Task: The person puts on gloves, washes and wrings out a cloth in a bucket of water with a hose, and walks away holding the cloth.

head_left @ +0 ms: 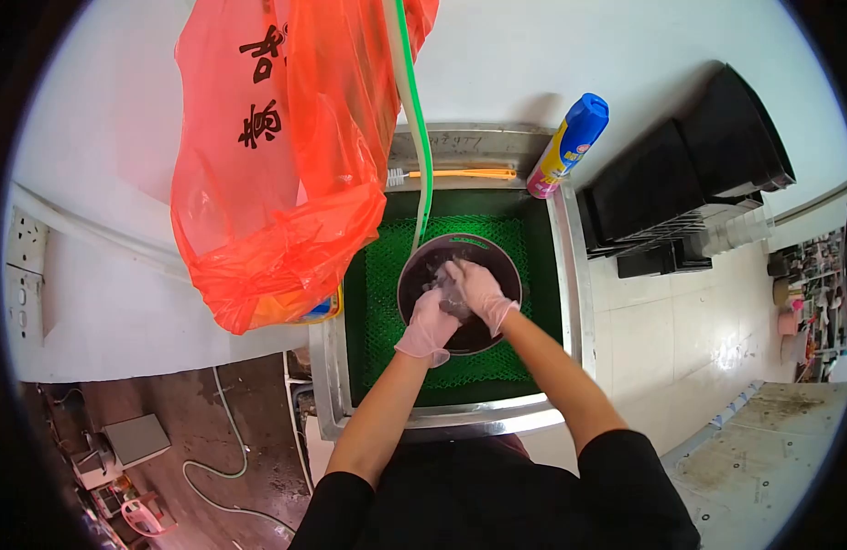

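Note:
My left hand (430, 327) and my right hand (481, 295), both in thin pale gloves, meet inside a round dark pot (499, 263). Their fingers close around a wet-looking, greyish translucent wad (453, 297); its kind is not clear. The pot sits on green plastic mesh matting (387, 321) in a metal-rimmed sink (577, 302). Behind the hands, a green-striped hose (424, 174) hangs down to the pot's far left rim. What lies at the pot's bottom is mostly hidden.
A large red plastic bag (295, 174) hangs at the sink's left. An orange-handled brush (464, 172) lies along the back ledge. On the back right corner stands a blue and yellow spray can (570, 147). Black trays (689, 165) are racked on the right wall.

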### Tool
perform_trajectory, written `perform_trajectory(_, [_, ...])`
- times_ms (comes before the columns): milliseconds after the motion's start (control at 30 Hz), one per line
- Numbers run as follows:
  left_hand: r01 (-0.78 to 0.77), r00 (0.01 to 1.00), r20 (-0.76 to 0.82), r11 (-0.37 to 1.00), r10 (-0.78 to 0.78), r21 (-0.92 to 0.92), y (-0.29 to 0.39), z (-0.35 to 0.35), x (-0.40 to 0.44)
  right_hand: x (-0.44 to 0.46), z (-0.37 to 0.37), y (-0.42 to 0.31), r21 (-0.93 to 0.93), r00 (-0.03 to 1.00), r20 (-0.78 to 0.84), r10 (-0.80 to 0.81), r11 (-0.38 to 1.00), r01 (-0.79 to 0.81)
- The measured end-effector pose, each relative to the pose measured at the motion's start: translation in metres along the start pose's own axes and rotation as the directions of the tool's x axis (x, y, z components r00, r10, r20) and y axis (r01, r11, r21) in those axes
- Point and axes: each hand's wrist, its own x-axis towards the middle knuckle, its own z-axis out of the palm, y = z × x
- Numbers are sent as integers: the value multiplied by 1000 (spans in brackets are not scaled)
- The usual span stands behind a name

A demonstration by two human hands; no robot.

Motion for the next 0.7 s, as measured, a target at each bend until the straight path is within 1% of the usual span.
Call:
perform_trajectory(33, [126,992,6,948,-130,-294,-6,-2,-1,4,1,13,-68,999,-16,49,996,-50])
perform_trajectory(67, [227,968,43,795,-246,-562,-11,-3,0,7,0,16,-140,995,-34,91,986,-95])
perform_trajectory(100, [295,934,111,557,-341,-776,-17,-5,0,9,1,17,-139,996,-31,86,986,-90])
perform_trajectory(133, [294,933,106,559,-343,-775,-7,-9,0,9,1,14,-210,990,-16,143,967,-143])
perform_trajectory(200, [388,815,116,385,-568,-838,16,-18,-3,11,5,12,-352,967,3,256,905,-239])
perform_trajectory(233, [415,735,134,285,-665,-864,22,-22,-4,8,13,15,-354,967,7,256,905,-237])
perform_trajectory(267, [412,736,132,284,-664,-866,7,-27,-6,1,26,16,-440,961,174,216,890,-121])
perform_trajectory(300, [452,830,-10,683,-558,-574,-25,-32,-11,-6,41,25,-503,922,337,189,864,7])
perform_trajectory(333, [376,918,-75,916,-389,-143,-60,-35,-16,-9,64,49,-506,923,335,190,863,6])
perform_trajectory(367, [200,980,-47,926,-195,321,-76,-35,-18,-7,86,74,-407,877,469,102,906,113])
perform_trajectory(400, [195,981,-47,927,-190,319,-93,-31,-19,-4,102,99,-292,810,586,4,934,206])
perform_trajectory(433, [241,970,-100,902,-220,359,-102,-27,-19,1,98,100,-295,813,582,3,933,208])
perform_trajectory(500, [338,939,-209,840,-272,425,-111,-18,-17,14,83,91,-360,849,527,35,914,186])
perform_trajectory(533, [336,940,-210,841,-270,423,-89,-14,-12,15,70,78,-393,864,500,52,903,173])
perform_trajectory(567, [503,828,-228,858,-513,-102,-65,-11,-8,9,59,64,-396,864,500,53,902,174])
perform_trajectory(600, [530,696,-104,607,-710,-592,-30,-9,-1,-5,33,25,-167,927,367,84,986,-23])
perform_trajectory(633, [410,584,122,161,-802,-898,-12,-8,5,-18,10,-10,100,958,240,155,978,-183])
perform_trajectory(667, [408,583,125,156,-803,-899,-17,-8,9,-33,-6,-37,96,957,243,158,978,-186])
perform_trajectory(700, [371,660,139,159,-738,-915,-30,-9,14,-49,-19,-61,258,982,128,141,951,-170])
